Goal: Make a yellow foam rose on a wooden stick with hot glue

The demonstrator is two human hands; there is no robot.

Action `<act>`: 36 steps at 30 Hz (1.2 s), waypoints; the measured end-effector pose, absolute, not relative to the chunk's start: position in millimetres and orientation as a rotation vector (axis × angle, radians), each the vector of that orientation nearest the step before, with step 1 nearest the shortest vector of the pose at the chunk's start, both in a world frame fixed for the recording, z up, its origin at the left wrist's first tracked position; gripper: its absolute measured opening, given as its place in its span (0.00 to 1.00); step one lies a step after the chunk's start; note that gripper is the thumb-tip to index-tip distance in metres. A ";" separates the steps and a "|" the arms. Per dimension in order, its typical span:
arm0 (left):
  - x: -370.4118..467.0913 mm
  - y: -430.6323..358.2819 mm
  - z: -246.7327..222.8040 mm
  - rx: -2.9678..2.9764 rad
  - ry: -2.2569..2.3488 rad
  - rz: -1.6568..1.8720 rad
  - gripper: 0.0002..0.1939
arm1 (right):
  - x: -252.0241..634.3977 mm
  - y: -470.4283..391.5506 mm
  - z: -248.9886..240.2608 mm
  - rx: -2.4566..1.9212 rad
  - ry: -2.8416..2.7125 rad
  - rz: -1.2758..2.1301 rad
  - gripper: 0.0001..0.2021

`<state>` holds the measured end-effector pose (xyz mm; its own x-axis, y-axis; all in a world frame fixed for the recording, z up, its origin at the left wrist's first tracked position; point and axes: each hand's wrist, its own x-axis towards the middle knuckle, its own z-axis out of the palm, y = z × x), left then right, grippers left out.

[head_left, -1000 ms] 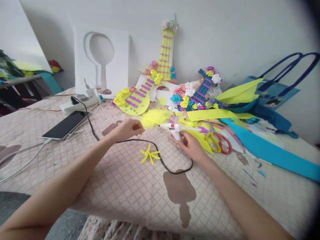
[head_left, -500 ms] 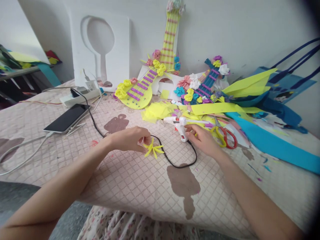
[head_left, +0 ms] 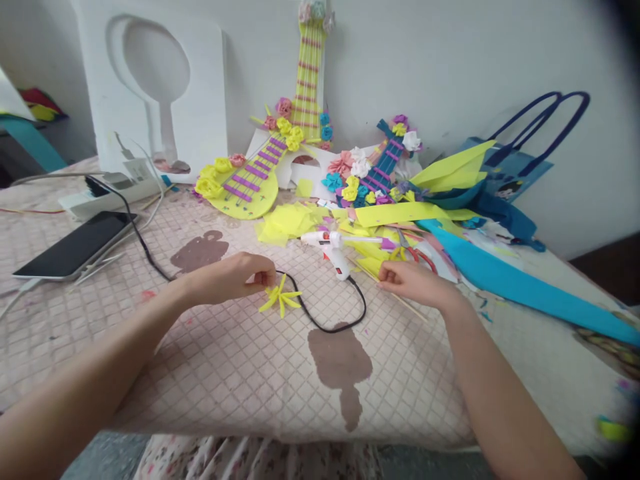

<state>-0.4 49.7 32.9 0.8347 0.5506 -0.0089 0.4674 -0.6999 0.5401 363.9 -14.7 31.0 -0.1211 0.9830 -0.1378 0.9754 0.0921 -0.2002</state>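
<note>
- The left hand point(head_left: 247, 272) is partly curled, thumb and fingertips right at the near edge of the yellow paper flower point(head_left: 281, 295); whether they pinch it or only touch it, I cannot tell
- The flower lies on the quilted tablecloth point(head_left: 225, 373), just left of the loop of black cord point(head_left: 327, 330), its narrow petals point(head_left: 293, 294) spread outward
- The right hand point(head_left: 413, 283) is closed down, thumb against fingers, apparently with a thin stick point(head_left: 414, 309) pinched in them; the stick slants across the cloth, showing on both sides of the grip
- For the flower, a light pinch close to its centre seems best, since thin petals would probably bend if squeezed at their ends
- For the stick, a hold nearer one end should give steadier control, and lifting it straight up would avoid dragging the yellow paper scraps point(head_left: 287, 223) lying further left
- The white glue gun point(head_left: 336, 257) sits between the hands, touched by neither, its nozzle point(head_left: 304, 237) pointing left; whether it is hot does not show, so treat that end as hot
- Move both hands on the near side of the gun, and mind the cord, which could catch a wrist and tug the gun over
</note>
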 end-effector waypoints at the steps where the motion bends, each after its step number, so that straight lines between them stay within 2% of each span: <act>1: 0.0 49.3 33.7 2.473 0.743 0.210 0.05 | 363.4 -15.2 28.6 -2.092 -2.300 0.372 0.04; 4: 0.7 48.1 35.5 2.477 0.711 0.225 0.08 | 361.3 -15.9 24.8 -2.150 -2.285 0.299 0.02; 12: -0.2 49.5 31.4 2.481 0.631 0.233 0.10 | 365.6 -16.7 20.9 -2.149 -2.295 0.176 0.07; 17: 3.1 49.2 29.2 2.496 0.579 0.268 0.07 | 375.4 -18.4 20.6 -2.120 -2.300 0.119 0.15; 22: 3.7 49.4 29.3 2.502 0.572 0.297 0.07 | 371.9 -19.1 20.0 -2.154 -2.269 0.141 0.16; 26: 3.0 47.3 35.1 2.484 0.569 0.281 0.07 | 366.4 -19.6 22.0 -2.121 -2.285 0.085 0.14; 32: 4.5 44.4 37.6 2.420 0.570 0.270 0.06 | 362.1 -20.8 23.1 -2.115 -2.300 0.079 0.03; 36: 4.1 44.1 35.9 2.431 0.557 0.245 0.06 | 357.1 -19.6 20.3 -2.184 -2.303 0.107 0.04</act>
<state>4.1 44.1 35.9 0.8934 0.4475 0.0394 0.3313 -0.7157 0.6148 357.1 -19.6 20.3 -0.0538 0.9961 -0.0705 0.9983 0.0521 -0.0255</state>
